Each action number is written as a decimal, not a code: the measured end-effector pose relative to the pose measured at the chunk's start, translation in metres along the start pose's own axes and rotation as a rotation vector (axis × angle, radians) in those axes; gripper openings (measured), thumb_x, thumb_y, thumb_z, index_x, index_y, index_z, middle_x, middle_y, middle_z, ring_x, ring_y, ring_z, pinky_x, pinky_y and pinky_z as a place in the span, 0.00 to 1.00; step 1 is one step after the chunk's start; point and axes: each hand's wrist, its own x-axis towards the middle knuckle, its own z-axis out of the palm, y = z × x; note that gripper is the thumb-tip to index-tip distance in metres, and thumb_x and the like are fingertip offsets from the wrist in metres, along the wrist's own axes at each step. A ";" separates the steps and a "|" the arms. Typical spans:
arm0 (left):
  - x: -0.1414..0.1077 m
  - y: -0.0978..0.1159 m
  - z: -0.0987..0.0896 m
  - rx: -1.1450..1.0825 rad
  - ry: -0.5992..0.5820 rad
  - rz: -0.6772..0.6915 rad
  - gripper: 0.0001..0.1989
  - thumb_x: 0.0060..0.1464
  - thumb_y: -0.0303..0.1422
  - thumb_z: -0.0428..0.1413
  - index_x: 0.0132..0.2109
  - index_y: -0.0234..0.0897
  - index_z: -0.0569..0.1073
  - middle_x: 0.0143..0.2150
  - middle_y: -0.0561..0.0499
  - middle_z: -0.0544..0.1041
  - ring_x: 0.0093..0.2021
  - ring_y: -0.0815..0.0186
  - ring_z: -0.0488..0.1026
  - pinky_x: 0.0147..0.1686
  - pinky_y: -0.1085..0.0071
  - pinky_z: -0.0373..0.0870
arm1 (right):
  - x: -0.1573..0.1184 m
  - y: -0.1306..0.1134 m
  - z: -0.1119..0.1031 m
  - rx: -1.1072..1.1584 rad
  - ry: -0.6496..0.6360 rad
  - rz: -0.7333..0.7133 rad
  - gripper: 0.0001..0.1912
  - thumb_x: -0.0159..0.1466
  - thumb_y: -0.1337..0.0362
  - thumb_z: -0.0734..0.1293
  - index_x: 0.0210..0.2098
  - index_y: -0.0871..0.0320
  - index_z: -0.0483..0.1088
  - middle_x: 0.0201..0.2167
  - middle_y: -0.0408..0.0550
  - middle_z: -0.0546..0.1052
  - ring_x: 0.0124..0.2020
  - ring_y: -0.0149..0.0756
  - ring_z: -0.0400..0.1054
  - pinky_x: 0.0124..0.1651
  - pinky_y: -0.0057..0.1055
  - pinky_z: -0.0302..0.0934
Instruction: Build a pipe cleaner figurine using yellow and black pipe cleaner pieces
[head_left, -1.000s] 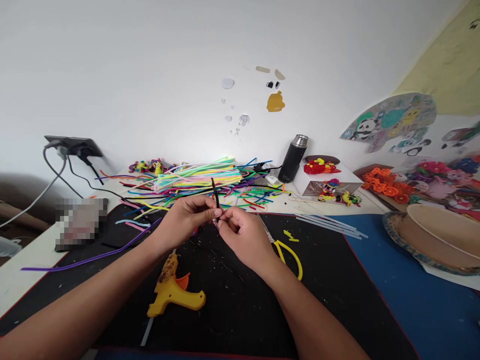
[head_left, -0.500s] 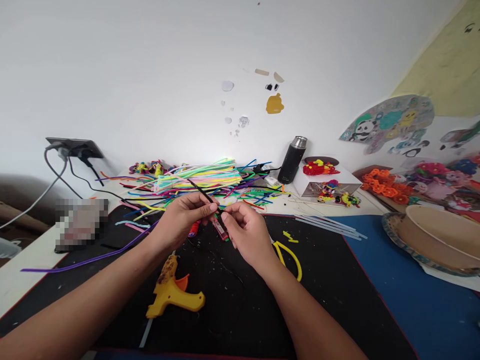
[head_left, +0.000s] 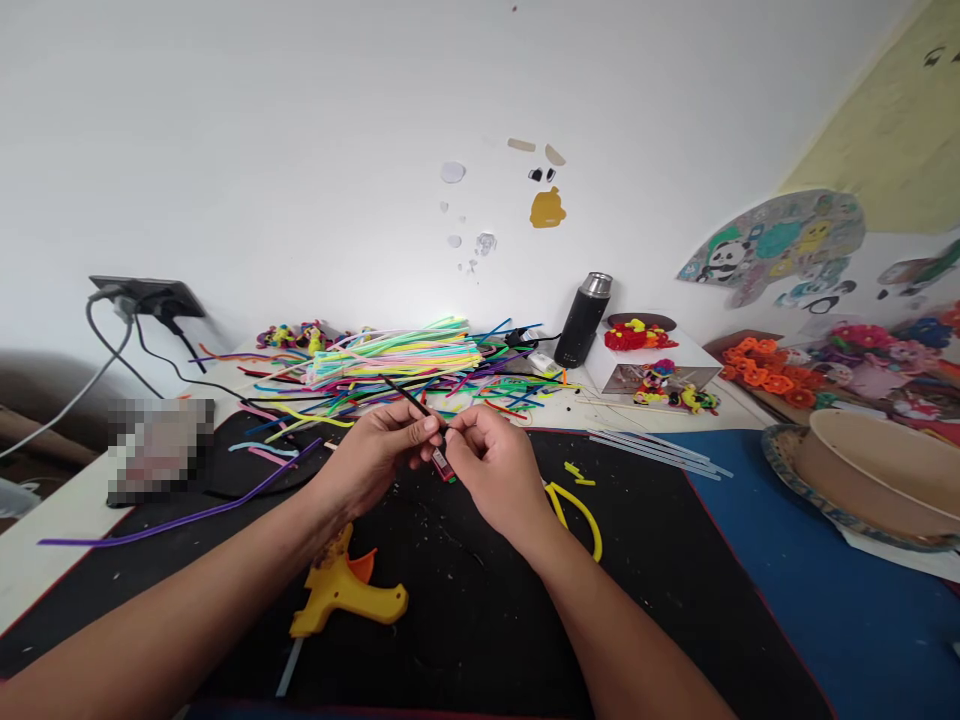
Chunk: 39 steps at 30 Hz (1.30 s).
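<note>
Both hands meet over the black mat, fingertips pinched close together. My left hand (head_left: 386,445) is closed on a black pipe cleaner (head_left: 405,392), whose free end slants up and left toward the pile. My right hand (head_left: 491,455) is closed at the same pipe cleaner's other part, near the left thumb; its fingertips partly hide what lies between them. Just beneath the fingers a small red object with a pale label (head_left: 442,464) shows on the mat. A yellow glue gun (head_left: 341,590) with a clear glue stick in its back lies below my left wrist.
A pile of colourful pipe cleaners (head_left: 397,355) lies along the wall, with a black thermos (head_left: 583,320) beside it. Clear glue sticks (head_left: 656,452) and a yellow loop (head_left: 589,520) are on the right. A round tray (head_left: 795,490) holds a bowl. A purple pipe cleaner (head_left: 187,520) lies left.
My left hand has shifted slightly right, closer to my right hand, and the black pipe cleaner's visible free end is shorter. My left forearm covers more of the glue gun's front.
</note>
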 end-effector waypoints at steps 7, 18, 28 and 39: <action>-0.005 0.022 -0.010 0.483 -0.099 0.221 0.16 0.52 0.46 0.71 0.31 0.37 0.83 0.29 0.48 0.81 0.28 0.66 0.72 0.27 0.73 0.67 | -0.002 -0.001 0.001 -0.174 -0.058 -0.069 0.06 0.66 0.63 0.67 0.31 0.54 0.69 0.18 0.35 0.64 0.19 0.29 0.55 0.25 0.29 0.45; -0.001 0.016 -0.006 0.222 0.016 0.095 0.19 0.42 0.45 0.76 0.29 0.36 0.81 0.25 0.51 0.78 0.23 0.68 0.70 0.21 0.74 0.66 | -0.001 0.003 0.001 0.050 -0.033 -0.004 0.11 0.69 0.53 0.68 0.38 0.54 0.72 0.22 0.39 0.72 0.21 0.31 0.63 0.25 0.28 0.54; 0.000 0.015 -0.002 0.093 -0.041 0.013 0.20 0.40 0.45 0.78 0.33 0.34 0.85 0.25 0.49 0.80 0.24 0.69 0.72 0.19 0.77 0.63 | 0.000 0.006 0.003 0.141 0.004 0.006 0.10 0.69 0.54 0.68 0.38 0.54 0.71 0.22 0.38 0.73 0.17 0.29 0.60 0.22 0.27 0.53; 0.001 0.014 -0.008 0.161 -0.020 0.053 0.18 0.42 0.43 0.77 0.30 0.35 0.82 0.26 0.51 0.80 0.24 0.70 0.71 0.23 0.76 0.66 | -0.002 0.000 -0.001 -0.013 -0.029 -0.027 0.06 0.66 0.60 0.67 0.33 0.55 0.70 0.19 0.35 0.65 0.20 0.29 0.57 0.25 0.28 0.49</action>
